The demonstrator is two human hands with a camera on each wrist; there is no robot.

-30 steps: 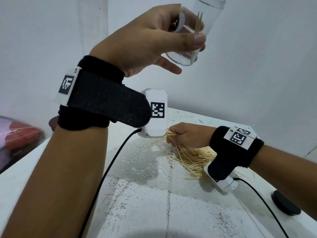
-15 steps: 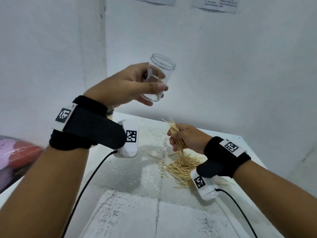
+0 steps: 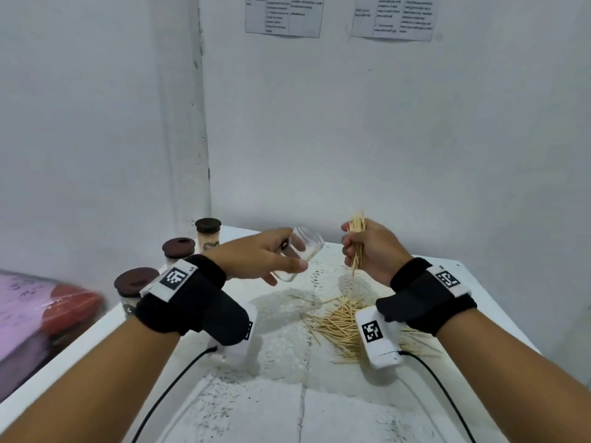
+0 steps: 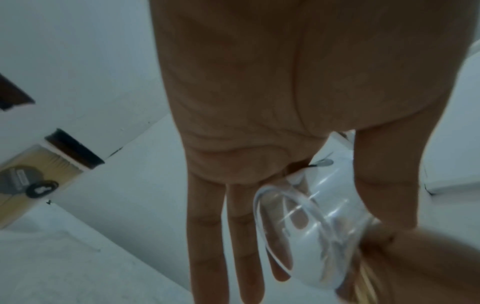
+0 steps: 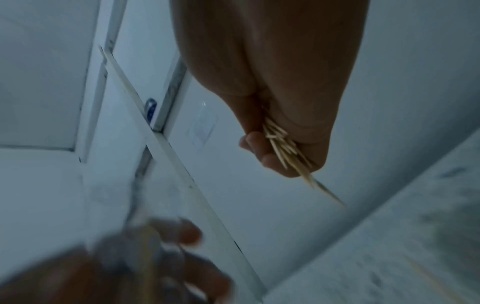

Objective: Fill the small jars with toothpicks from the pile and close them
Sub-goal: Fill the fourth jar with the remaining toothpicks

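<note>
My left hand (image 3: 268, 255) holds a clear small jar (image 3: 302, 255) above the table, tilted with its open mouth toward the right; thumb and fingers clasp its sides. In the left wrist view the jar (image 4: 309, 230) sits between thumb and index finger, the other fingers straight. My right hand (image 3: 367, 251) grips a bundle of toothpicks (image 3: 356, 241) upright, a short way right of the jar mouth; the right wrist view shows the toothpicks (image 5: 285, 148) poking out of the fist. The toothpick pile (image 3: 342, 324) lies on the table below my right wrist.
Three filled jars with dark brown lids (image 3: 208, 233) (image 3: 178, 251) (image 3: 136, 284) stand in a row along the table's left edge (image 3: 83, 340). A white wall rises just behind the table. Pink and red bags (image 3: 38, 311) lie left, off the table.
My right hand lifted a bundle of toothpicks off the pile and raised it level with the jar. My left hand lowered the jar and tilted its mouth toward the right hand.
</note>
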